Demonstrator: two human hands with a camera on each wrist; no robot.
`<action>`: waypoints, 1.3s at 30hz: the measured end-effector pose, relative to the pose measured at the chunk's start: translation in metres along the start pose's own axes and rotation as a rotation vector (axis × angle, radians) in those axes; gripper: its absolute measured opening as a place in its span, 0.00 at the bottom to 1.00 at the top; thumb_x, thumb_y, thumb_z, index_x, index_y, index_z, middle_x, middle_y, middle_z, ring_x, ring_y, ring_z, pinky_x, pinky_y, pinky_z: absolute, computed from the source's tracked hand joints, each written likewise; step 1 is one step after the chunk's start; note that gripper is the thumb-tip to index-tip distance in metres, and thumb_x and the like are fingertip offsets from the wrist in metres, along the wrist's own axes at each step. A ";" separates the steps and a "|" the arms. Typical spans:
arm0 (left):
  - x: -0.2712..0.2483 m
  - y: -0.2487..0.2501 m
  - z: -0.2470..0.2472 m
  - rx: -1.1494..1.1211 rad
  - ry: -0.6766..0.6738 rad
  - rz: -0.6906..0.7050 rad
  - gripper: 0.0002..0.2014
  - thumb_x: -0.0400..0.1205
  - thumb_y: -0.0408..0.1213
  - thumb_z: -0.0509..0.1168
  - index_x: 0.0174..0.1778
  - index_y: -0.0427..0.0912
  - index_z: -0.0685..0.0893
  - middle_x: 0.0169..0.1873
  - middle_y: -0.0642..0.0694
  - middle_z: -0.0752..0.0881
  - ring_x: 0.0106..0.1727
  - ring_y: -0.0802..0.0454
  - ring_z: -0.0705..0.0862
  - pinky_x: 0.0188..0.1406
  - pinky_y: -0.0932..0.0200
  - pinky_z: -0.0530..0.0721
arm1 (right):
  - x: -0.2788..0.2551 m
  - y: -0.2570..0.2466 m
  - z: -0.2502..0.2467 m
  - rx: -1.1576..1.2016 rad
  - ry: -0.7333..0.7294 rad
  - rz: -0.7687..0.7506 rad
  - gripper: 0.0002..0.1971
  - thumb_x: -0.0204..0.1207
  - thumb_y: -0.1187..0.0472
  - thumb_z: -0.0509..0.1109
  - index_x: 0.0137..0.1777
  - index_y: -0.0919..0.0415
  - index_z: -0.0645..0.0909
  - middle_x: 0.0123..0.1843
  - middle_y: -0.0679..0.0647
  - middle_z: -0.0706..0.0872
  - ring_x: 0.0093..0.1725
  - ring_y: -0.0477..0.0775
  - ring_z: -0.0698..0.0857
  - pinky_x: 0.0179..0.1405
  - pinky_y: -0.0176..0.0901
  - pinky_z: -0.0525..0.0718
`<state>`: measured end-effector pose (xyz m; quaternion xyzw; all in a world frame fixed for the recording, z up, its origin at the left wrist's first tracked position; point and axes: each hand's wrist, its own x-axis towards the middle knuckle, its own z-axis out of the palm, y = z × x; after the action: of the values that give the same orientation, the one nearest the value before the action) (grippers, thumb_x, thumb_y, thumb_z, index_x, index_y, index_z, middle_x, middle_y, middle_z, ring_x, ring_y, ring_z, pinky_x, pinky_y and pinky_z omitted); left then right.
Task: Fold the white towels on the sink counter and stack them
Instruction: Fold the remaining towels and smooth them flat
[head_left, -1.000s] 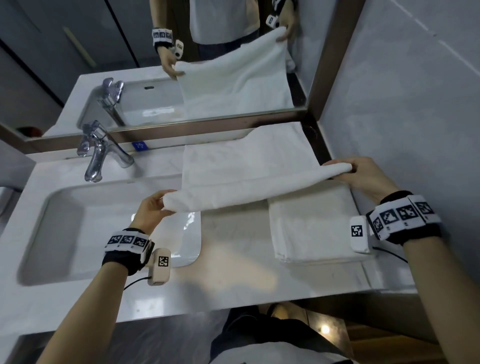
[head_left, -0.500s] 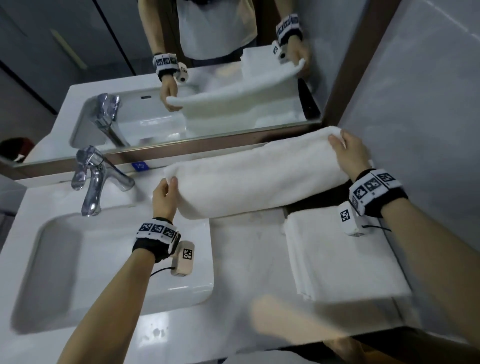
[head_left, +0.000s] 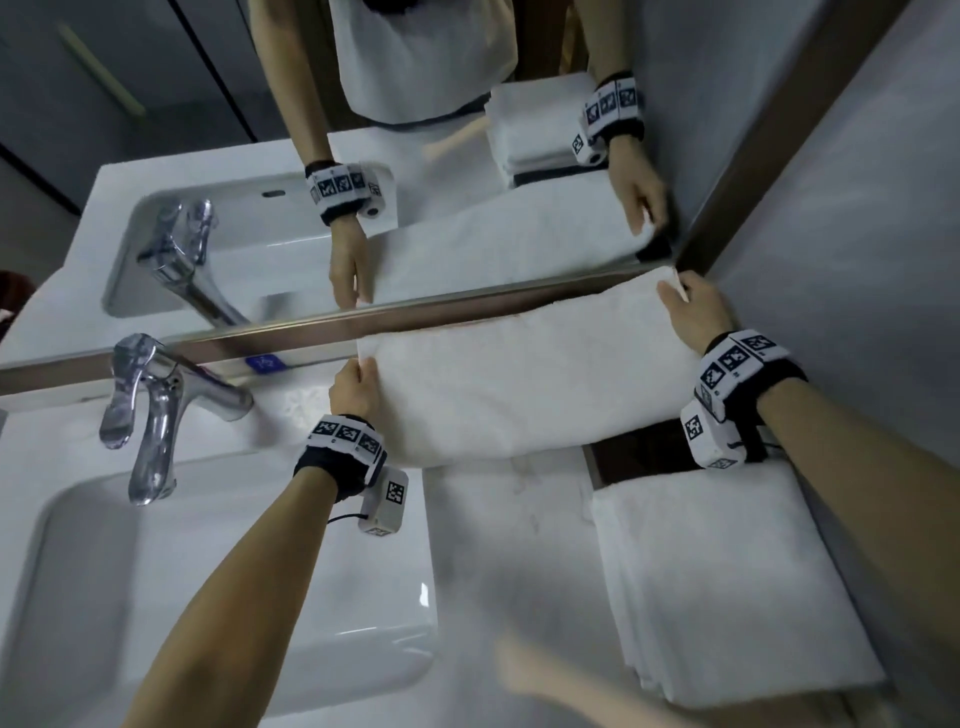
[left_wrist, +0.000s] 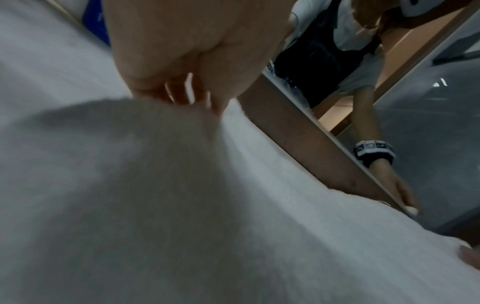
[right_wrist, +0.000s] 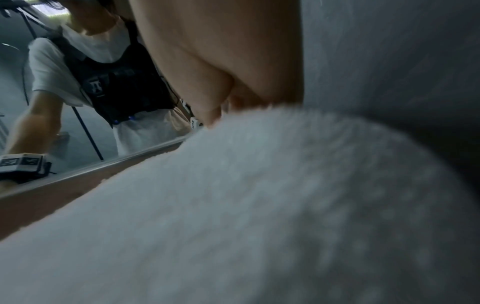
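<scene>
A white towel (head_left: 524, 379) lies folded lengthwise along the back of the counter, its far edge against the mirror frame. My left hand (head_left: 358, 387) pinches its far left corner. At the far right corner, close to the side wall, my right hand (head_left: 693, 312) pinches the towel too. A stack of folded white towels (head_left: 727, 582) sits at the counter's front right. In the left wrist view the towel (left_wrist: 233, 205) fills the frame below my fingers (left_wrist: 182, 96). The right wrist view shows the towel (right_wrist: 259, 205) under my fingers (right_wrist: 213, 115), mostly hidden by it.
A chrome faucet (head_left: 150, 410) stands left of the towel over the white sink basin (head_left: 156, 597). The mirror (head_left: 363, 182) runs along the back, a grey wall (head_left: 857, 260) bounds the right. Bare counter (head_left: 509, 545) lies between basin and stack.
Both hands carried the towel's near edge up and over to the far edge by the mirror, folding it in half lengthwise. The head view tilted closer over the counter.
</scene>
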<state>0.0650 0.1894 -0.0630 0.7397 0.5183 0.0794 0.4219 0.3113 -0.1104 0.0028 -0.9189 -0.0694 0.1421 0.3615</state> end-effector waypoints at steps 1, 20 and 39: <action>0.002 0.000 0.001 0.040 -0.010 -0.031 0.18 0.84 0.43 0.56 0.59 0.31 0.79 0.61 0.32 0.81 0.62 0.34 0.79 0.56 0.53 0.75 | 0.002 0.003 0.000 -0.037 -0.024 0.028 0.18 0.83 0.56 0.60 0.62 0.70 0.77 0.60 0.69 0.83 0.61 0.68 0.80 0.51 0.48 0.73; -0.027 0.022 -0.065 -0.495 -0.384 0.175 0.16 0.80 0.30 0.67 0.64 0.36 0.79 0.51 0.44 0.86 0.50 0.49 0.85 0.52 0.55 0.84 | -0.019 0.000 -0.054 0.407 -0.462 0.057 0.24 0.65 0.53 0.78 0.61 0.60 0.82 0.61 0.56 0.88 0.59 0.54 0.87 0.54 0.47 0.84; -0.061 -0.045 -0.050 0.101 -0.175 0.334 0.10 0.77 0.19 0.62 0.48 0.33 0.84 0.50 0.32 0.87 0.47 0.44 0.83 0.50 0.58 0.80 | -0.040 0.041 -0.062 -0.207 -0.170 0.084 0.10 0.78 0.70 0.63 0.52 0.71 0.86 0.48 0.66 0.86 0.44 0.60 0.84 0.38 0.39 0.83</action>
<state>-0.0218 0.1709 -0.0434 0.8396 0.3532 0.0577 0.4087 0.2938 -0.1894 0.0266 -0.9379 -0.0755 0.2267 0.2514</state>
